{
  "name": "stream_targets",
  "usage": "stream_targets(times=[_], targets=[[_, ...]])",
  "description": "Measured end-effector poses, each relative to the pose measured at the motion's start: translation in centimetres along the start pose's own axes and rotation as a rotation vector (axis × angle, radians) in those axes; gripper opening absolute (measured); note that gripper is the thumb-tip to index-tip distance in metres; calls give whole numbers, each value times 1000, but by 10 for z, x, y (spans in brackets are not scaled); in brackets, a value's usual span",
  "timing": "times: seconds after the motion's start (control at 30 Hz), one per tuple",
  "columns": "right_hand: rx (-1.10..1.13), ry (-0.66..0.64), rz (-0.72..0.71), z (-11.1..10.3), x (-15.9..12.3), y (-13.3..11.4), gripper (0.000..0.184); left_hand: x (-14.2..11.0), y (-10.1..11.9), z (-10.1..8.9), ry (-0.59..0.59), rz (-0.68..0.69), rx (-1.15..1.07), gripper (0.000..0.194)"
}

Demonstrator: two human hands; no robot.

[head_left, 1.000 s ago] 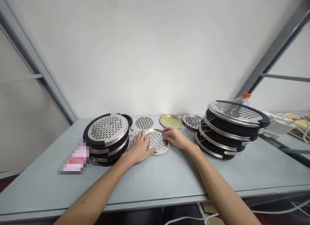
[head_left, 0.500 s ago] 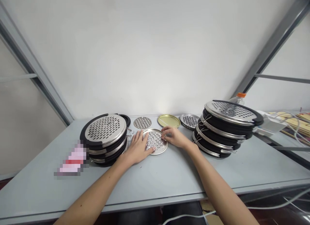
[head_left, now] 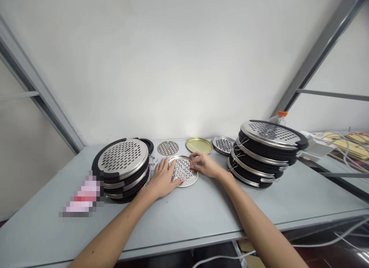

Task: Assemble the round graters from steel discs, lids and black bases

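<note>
A round metal grater plate [head_left: 184,172] with a raised rim lies flat on the table, teeth showing. My left hand [head_left: 165,180] rests on its left side, fingers spread and thumb stretched along the near rim. At the right side of the plate is my right hand [head_left: 205,165], its fingers bent and drawn together in a pinch at the plate's surface. What sits between those fingertips is too small to tell. Behind the plate lie a perforated metal disc [head_left: 168,148], a gold-coloured round lid [head_left: 199,145] and another round grater [head_left: 223,144].
Stacks of round graters with black edging stand on the left [head_left: 123,156] and right [head_left: 271,135], wire clips sticking out. A blurred pink item [head_left: 86,195] lies by the left stack. Behind the right one are an orange-capped bottle [head_left: 281,118] and a white box [head_left: 315,147].
The view has shifted slightly. Both hands keep almost the same place on the grater plate, with the right fingers still bent at its right side.
</note>
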State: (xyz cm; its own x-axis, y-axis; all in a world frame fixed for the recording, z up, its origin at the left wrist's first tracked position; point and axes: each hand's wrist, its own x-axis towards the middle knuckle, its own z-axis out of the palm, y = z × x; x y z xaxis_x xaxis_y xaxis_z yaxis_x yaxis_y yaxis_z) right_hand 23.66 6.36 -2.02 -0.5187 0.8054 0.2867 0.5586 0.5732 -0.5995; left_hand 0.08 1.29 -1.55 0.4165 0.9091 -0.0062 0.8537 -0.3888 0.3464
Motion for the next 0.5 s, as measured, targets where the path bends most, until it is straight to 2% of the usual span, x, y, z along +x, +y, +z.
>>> stream_targets(times=[0.23,0.5], targets=[[-25,-35,-44,-3,0,-4,15,1,0,2,29,15,-28,88],[-46,-11,-74,-2,0,-2,16,1,0,3,38,12,-15,90]])
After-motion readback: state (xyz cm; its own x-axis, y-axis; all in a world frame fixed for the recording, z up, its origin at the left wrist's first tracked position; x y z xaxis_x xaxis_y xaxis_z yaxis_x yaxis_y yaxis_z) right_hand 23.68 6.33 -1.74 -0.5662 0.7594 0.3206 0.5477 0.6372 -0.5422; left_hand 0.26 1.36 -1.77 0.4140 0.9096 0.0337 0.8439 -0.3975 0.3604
